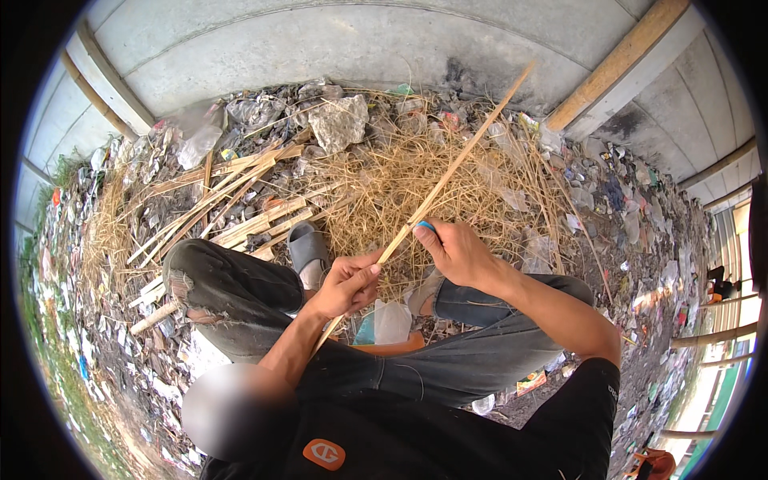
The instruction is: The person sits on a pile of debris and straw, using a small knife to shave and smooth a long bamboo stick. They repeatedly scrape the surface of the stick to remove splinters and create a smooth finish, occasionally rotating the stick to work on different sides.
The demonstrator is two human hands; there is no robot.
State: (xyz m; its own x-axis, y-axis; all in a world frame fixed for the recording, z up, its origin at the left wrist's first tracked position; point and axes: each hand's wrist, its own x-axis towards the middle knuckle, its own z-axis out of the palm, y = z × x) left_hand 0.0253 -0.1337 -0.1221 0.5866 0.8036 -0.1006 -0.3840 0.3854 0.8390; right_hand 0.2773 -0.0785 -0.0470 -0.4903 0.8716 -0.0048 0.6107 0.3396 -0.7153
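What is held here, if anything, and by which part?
A long wooden strip: the left hand grips its lower half; the right hand is near its middle; whether it grips this or the blue item by its thumb cannot be told.

Grey concrete panel wall is running across the far side, seams showing, bending with the lens. Concrete posts are breaking it up; bamboo poles are standing along them, one at right, one at left. Black smudges are marking the panels low down. Ground is showing as dark soil, plastic scraps and litter covering most of it. Pale rock chunk is sitting near the wall base. Green grass is growing at far left. Daylight is lighting everything, a bright patch falling on the litter at right. Crosswise poles are lining the right edge, brighter area behind.
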